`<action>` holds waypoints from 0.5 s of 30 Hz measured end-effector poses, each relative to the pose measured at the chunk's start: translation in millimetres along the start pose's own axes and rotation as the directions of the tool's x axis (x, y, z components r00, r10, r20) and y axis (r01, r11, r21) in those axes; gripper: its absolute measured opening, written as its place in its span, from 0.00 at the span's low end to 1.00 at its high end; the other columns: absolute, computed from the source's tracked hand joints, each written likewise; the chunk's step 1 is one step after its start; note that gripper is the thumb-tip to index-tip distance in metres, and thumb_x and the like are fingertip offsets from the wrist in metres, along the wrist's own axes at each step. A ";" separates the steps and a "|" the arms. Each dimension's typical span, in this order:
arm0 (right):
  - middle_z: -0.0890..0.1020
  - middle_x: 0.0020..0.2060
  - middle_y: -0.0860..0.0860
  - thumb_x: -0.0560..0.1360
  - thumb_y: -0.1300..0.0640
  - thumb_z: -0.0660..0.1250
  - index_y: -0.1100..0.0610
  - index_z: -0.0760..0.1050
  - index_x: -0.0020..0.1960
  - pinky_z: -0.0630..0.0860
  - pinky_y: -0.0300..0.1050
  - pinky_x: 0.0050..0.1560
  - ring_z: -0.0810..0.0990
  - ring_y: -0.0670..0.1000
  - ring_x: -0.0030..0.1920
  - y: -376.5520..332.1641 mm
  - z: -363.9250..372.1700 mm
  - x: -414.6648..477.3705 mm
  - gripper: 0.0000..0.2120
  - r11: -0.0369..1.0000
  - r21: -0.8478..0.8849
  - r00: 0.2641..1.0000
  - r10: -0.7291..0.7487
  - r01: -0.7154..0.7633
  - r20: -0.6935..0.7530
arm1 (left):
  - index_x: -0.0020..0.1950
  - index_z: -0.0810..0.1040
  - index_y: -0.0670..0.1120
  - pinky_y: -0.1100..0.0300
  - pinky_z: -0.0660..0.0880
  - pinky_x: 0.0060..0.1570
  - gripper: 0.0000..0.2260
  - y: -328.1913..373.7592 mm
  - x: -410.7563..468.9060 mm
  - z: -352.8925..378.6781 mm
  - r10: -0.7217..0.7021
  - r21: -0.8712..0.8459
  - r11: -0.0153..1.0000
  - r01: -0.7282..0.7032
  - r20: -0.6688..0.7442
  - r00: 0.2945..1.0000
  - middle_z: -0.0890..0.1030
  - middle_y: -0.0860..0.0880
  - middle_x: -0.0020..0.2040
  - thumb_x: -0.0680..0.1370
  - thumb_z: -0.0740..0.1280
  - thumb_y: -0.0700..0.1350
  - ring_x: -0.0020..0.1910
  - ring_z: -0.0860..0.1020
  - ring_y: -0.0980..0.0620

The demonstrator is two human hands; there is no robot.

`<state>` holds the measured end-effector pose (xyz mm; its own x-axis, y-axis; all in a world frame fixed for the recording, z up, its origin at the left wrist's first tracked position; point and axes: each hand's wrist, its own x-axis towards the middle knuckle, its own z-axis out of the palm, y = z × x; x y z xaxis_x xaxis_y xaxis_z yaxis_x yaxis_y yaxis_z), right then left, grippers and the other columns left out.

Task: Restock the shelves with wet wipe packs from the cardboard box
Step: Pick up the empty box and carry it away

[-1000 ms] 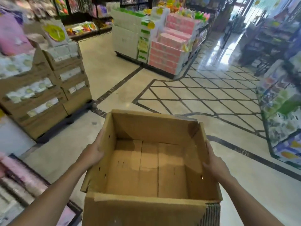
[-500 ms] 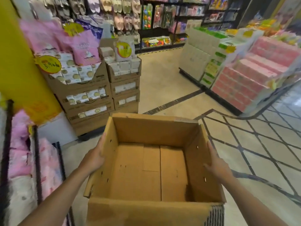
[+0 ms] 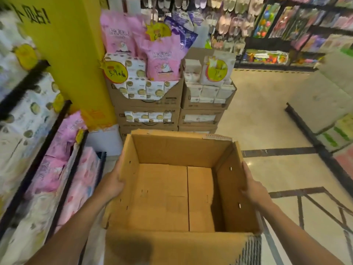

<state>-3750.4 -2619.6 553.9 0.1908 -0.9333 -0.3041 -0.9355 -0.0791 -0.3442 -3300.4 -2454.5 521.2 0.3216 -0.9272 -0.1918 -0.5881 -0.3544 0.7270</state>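
I carry an open cardboard box (image 3: 172, 197) in front of me; its inside is bare, with no packs in it. My left hand (image 3: 112, 183) presses flat on the box's left wall and my right hand (image 3: 252, 190) presses on its right wall. Wet wipe packs (image 3: 141, 88) fill stacked display cartons just beyond the box, under a yellow price tag (image 3: 115, 72). On the left stands a black-framed shelf (image 3: 55, 153) with pink and white packs (image 3: 57, 169).
A yellow pillar (image 3: 72, 54) rises at the left behind the cartons. Pink bags (image 3: 162, 60) stand on top of the cartons. A low display island (image 3: 328, 115) sits at the right, racks of slippers and toys at the back. Tiled floor (image 3: 257, 131) lies between.
The view has swung left with the box still in both hands: the yellow pillar, wipe cartons and left shelf now fill the front, and the pink and green stacks have slid off to the right.
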 end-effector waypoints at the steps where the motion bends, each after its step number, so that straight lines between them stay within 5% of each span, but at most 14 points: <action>1: 0.77 0.70 0.57 0.81 0.56 0.69 0.41 0.31 0.81 0.81 0.57 0.59 0.83 0.59 0.60 -6.4 0.2 25.4 0.50 1.000 -0.004 1.000 -0.017 0.017 0.013 | 0.81 0.39 0.67 0.57 0.74 0.40 0.47 -4.1 19.2 -0.2 -0.027 0.001 1.000 0.027 -0.003 1.000 0.70 0.47 0.75 0.78 0.63 0.33 0.48 0.80 0.47; 5: 0.78 0.69 0.59 0.81 0.55 0.67 0.42 0.31 0.81 0.79 0.57 0.61 0.83 0.58 0.60 -18.7 10.2 125.7 0.48 0.998 -0.031 0.996 -0.044 0.047 0.083 | 0.82 0.43 0.58 0.63 0.71 0.37 0.45 -16.8 98.2 11.4 -0.179 0.057 0.982 0.181 -0.028 0.983 0.74 0.37 0.66 0.77 0.64 0.29 0.46 0.77 0.45; 7: 0.79 0.67 0.58 0.82 0.53 0.66 0.41 0.31 0.81 0.80 0.55 0.59 0.84 0.56 0.56 -19.0 24.4 174.2 0.47 0.998 -0.033 0.992 -0.047 0.051 0.114 | 0.84 0.49 0.46 0.59 0.73 0.47 0.37 -22.0 134.0 19.1 -0.273 0.052 0.960 0.276 -0.057 0.960 0.77 0.42 0.62 0.81 0.67 0.38 0.54 0.76 0.43; 9: 0.83 0.60 0.58 0.83 0.54 0.65 0.42 0.29 0.80 0.80 0.49 0.51 0.82 0.51 0.44 -18.2 41.6 221.7 0.46 0.996 -0.073 0.986 -0.043 0.055 0.162 | 0.77 0.56 0.25 0.55 0.68 0.66 0.42 -55.8 175.7 39.3 -0.332 -0.051 0.943 0.328 -0.150 0.931 0.75 0.49 0.68 0.79 0.66 0.56 0.69 0.72 0.47; 10: 0.84 0.57 0.58 0.83 0.55 0.64 0.42 0.27 0.79 0.79 0.46 0.47 0.79 0.49 0.40 -14.2 54.2 246.4 0.47 0.993 -0.101 0.981 -0.038 0.058 0.189 | 0.78 0.52 0.26 0.53 0.67 0.67 0.46 -69.8 195.7 49.1 -0.395 -0.079 0.918 0.388 -0.121 0.911 0.73 0.49 0.70 0.75 0.66 0.57 0.69 0.72 0.46; 13: 0.84 0.48 0.56 0.81 0.57 0.64 0.37 0.19 0.72 0.74 0.43 0.40 0.80 0.51 0.38 1.9 97.8 321.3 0.52 0.989 -0.142 0.963 0.000 0.040 0.270 | 0.80 0.36 0.59 0.66 0.70 0.36 0.40 -95.9 238.2 84.5 -0.410 0.066 0.910 0.408 0.018 0.912 0.77 0.50 0.52 0.80 0.61 0.41 0.39 0.75 0.54; 15: 0.85 0.48 0.57 0.80 0.57 0.66 0.38 0.20 0.73 0.74 0.44 0.41 0.81 0.53 0.39 8.0 129.6 365.6 0.53 0.986 -0.166 0.944 0.029 0.028 0.330 | 0.78 0.34 0.64 0.69 0.64 0.26 0.41 -113.8 262.8 104.4 -0.444 0.113 0.892 0.438 0.031 0.895 0.75 0.48 0.43 0.82 0.60 0.37 0.30 0.71 0.56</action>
<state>-3649.7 -2916.1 324.8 0.2514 -0.7674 -0.5898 -0.9662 -0.1626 -0.2002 -3226.4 -2670.5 319.2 0.5263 -0.6767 -0.5148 -0.4670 -0.7360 0.4900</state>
